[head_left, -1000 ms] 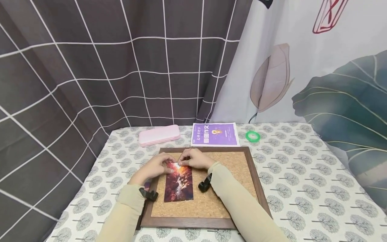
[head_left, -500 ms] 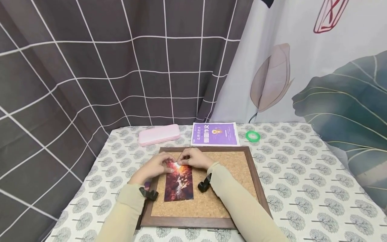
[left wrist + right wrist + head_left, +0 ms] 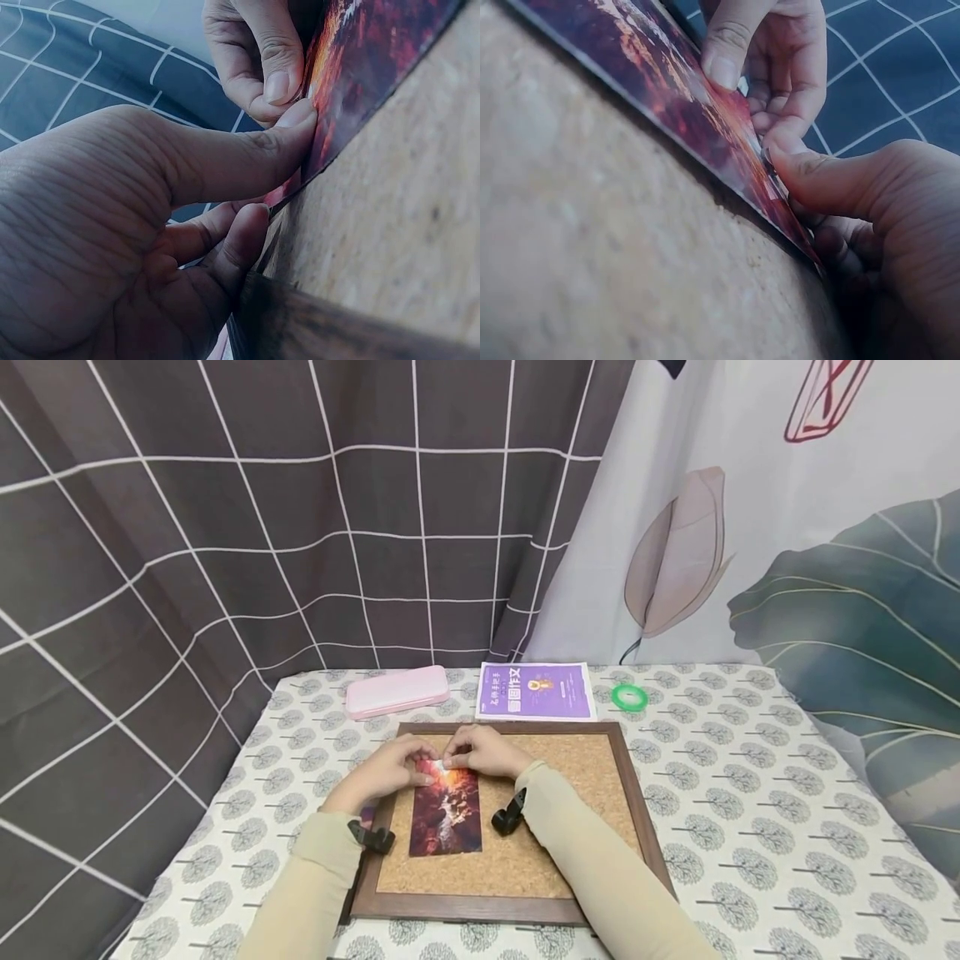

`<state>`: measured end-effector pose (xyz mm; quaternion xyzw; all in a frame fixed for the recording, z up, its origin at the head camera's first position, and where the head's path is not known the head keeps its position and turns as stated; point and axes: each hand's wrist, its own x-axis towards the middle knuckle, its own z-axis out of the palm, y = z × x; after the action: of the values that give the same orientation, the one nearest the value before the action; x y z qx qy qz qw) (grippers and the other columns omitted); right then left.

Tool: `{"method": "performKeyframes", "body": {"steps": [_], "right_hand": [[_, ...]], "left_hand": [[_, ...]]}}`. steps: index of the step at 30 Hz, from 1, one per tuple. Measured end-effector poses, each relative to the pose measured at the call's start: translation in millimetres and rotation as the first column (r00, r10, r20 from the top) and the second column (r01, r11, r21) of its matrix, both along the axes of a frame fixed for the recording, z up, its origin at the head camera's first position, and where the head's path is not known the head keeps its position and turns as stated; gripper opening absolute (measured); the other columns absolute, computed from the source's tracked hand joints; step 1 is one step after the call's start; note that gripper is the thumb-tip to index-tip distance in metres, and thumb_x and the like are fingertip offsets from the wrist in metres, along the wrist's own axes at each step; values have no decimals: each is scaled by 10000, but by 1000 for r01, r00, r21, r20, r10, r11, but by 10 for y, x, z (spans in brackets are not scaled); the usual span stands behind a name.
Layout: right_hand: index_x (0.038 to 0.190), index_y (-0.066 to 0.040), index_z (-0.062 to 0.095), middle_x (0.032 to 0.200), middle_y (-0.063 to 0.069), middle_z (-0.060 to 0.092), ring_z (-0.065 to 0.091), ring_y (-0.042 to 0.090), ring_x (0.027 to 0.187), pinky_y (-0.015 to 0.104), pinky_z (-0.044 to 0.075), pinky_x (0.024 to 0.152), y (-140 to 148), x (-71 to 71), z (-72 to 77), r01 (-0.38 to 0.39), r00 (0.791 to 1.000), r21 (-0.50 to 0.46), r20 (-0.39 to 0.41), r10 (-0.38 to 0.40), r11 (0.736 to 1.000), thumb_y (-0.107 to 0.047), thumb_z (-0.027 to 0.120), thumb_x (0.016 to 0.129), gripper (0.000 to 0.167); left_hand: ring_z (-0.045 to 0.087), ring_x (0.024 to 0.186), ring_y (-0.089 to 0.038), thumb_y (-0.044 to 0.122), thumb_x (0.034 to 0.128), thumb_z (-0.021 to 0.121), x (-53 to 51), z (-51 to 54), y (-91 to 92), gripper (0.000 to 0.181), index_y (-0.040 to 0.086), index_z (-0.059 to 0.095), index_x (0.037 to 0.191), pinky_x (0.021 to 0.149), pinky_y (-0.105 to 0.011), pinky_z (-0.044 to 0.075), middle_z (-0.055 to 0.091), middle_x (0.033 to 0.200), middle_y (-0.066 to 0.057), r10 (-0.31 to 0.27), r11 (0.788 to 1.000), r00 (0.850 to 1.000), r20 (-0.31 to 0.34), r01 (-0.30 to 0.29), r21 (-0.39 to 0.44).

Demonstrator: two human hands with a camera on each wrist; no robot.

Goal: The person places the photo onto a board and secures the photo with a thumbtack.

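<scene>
A dark red and orange picture card (image 3: 447,818) lies over the left part of a framed cork board (image 3: 551,860). The left hand (image 3: 384,770) pinches the card's upper left edge; in the left wrist view its thumb lies on the printed face of the card (image 3: 360,82). At the middle of the top edge, the right hand (image 3: 486,752) has thumb and forefinger together on the card. The right wrist view shows the right thumb (image 3: 832,176) at the edge of the card (image 3: 675,105), close to the left hand's fingers (image 3: 787,67).
Behind the board are a pink case (image 3: 397,692), a purple and white booklet (image 3: 536,692) and a green ring-shaped roll (image 3: 629,697). A tree-patterned cloth (image 3: 750,827) covers the table. A grid curtain (image 3: 262,527) hangs at the back and left.
The head view has shifted slightly. Both hands keep nearly the same position at the top of the card.
</scene>
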<state>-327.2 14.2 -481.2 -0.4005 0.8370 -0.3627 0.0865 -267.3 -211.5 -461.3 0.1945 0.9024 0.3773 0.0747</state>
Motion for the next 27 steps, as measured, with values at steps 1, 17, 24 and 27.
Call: {"method": "performKeyframes", "body": {"steps": [1, 17, 24, 27], "right_hand": [[910, -197, 756, 930, -101, 649, 589, 65, 908, 288, 465, 887, -2, -1, 4, 4, 1000, 4, -7, -4, 1000, -261, 753, 908, 65], [922, -168, 758, 916, -75, 655, 594, 91, 887, 292, 473, 859, -48, 34, 40, 61, 998, 26, -32, -60, 998, -224, 752, 904, 59], [881, -176, 747, 881, -75, 650, 586, 93, 858, 302, 474, 840, -65, 25, 15, 108, 994, 9, -23, -108, 994, -204, 775, 879, 41], [865, -179, 726, 862, -74, 646, 575, 94, 834, 298, 473, 813, -76, 47, 19, 124, 992, 6, 23, -124, 992, -195, 780, 874, 57]], "left_hand": [[542, 925, -170, 137, 803, 826, -2, 3, 1, 322, 126, 707, 1102, 852, -387, 474, 588, 1041, -6, 0, 1000, 1000, -2, 0, 1], [545, 929, -177, 144, 806, 827, -23, -25, -14, 311, 155, 710, 1094, 847, -382, 471, 591, 1052, -4, 12, 1000, 1000, 2, -12, -10], [551, 926, -177, 138, 801, 827, -12, 1, 1, 340, 120, 708, 1119, 852, -396, 477, 608, 1088, -17, -6, 1000, 999, -33, 5, -19], [547, 913, -170, 139, 794, 833, -3, -8, 5, 346, 126, 712, 1118, 842, -388, 476, 609, 1073, -5, -4, 1000, 1000, -23, 4, -11]]}}
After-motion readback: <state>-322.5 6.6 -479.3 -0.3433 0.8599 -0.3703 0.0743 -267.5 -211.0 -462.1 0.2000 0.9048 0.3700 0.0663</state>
